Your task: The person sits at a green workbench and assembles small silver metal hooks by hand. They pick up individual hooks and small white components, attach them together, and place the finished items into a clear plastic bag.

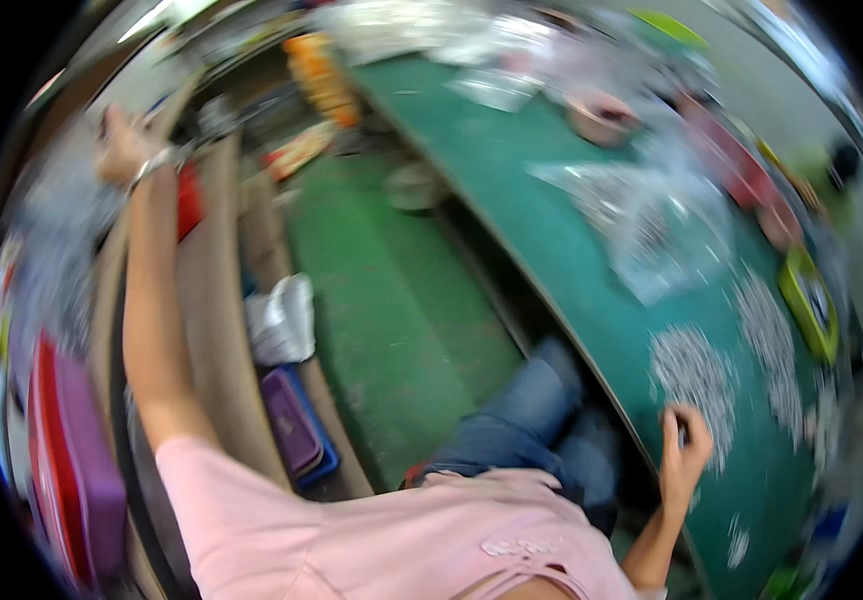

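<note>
left hand [124, 148]: arm stretched out, fingers unclear (blurred) | right hand [685, 445]: fingers pinching small part, green table [512, 190]

The matt green table [512, 200] bears crinkled glossy clear plastic bags [652, 215] and heaps of small shiny metal parts [697, 375].

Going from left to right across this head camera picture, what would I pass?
Purple and red bin → left hand reaching far out → white cloth → blue-jeaned knee → right hand on the green table, by a heap of small silvery parts → yellow-green tray.
</note>
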Motion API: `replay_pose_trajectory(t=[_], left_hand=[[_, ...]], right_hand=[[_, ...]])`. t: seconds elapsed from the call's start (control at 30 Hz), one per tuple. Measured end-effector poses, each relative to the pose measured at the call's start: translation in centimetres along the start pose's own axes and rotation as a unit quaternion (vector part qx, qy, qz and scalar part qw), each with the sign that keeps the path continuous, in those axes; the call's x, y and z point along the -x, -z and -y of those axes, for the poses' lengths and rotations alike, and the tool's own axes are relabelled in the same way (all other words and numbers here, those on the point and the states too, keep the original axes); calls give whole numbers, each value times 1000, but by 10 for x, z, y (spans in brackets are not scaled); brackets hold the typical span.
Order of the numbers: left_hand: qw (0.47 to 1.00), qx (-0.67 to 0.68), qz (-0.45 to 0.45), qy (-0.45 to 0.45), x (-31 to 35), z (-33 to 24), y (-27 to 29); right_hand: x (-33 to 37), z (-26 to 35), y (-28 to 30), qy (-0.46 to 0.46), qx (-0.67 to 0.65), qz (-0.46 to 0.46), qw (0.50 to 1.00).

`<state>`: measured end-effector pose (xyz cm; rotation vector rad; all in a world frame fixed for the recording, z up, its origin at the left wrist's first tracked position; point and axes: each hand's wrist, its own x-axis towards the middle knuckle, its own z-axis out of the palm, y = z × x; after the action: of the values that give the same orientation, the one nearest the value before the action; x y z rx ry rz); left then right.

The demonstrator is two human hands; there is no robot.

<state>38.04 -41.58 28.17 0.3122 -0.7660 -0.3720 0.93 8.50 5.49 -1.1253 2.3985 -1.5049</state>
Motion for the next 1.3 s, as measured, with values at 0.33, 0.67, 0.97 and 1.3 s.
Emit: replay_pose_trajectory(t=[0.33, 0.67, 0.97, 1.3], left_hand=[[338, 173, 434, 817, 452, -139, -68], [91, 55, 493, 863, 604, -200, -59], [56, 38, 591, 804, 628, -205, -62], [96, 60, 648, 753, 636, -214, -58]], right_hand=[[65, -91, 124, -190, 89, -185, 960], [17, -135, 121, -96, 252, -214, 939], [17, -130, 119, -154, 229, -219, 936], [42, -103, 110, -116, 109, -274, 948]])
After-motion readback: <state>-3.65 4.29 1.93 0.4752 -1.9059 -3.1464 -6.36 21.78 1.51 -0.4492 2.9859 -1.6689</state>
